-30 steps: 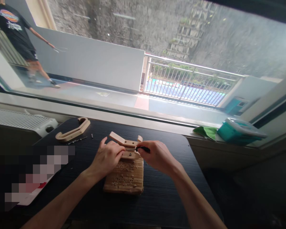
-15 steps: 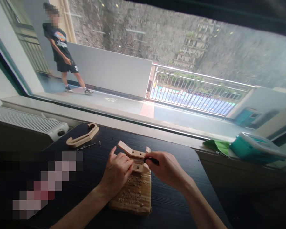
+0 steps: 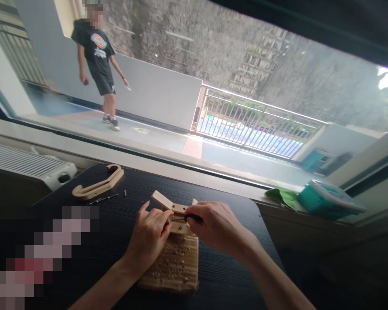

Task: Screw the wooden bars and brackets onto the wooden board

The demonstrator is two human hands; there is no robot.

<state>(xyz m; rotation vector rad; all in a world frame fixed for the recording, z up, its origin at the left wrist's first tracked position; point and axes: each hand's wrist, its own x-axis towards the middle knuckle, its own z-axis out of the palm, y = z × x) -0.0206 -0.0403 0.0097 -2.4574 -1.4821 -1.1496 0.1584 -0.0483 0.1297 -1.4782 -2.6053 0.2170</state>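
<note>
A small pale wooden piece [image 3: 168,206] rests on the far end of a wooden block [image 3: 174,262] dotted with holes, on a black table [image 3: 116,241]. My left hand [image 3: 148,234] is closed on the near part of this wooden piece and steadies it. My right hand [image 3: 215,226] is closed around a small black-handled screwdriver [image 3: 189,218], whose tip points left into the piece. Both hands nearly touch over the block.
A curved wooden hook [image 3: 97,186], a thin metal bit [image 3: 103,199] and a tiny screw [image 3: 125,193] lie at the table's far left. A radiator [image 3: 22,163] stands left, a teal box [image 3: 330,199] and green cloth [image 3: 283,196] on the sill. Outside, a person [image 3: 100,64] walks.
My hands have stayed on the wooden piece and screwdriver with little shift. The view swung about, and the person outside has walked to the right along the walkway.
</note>
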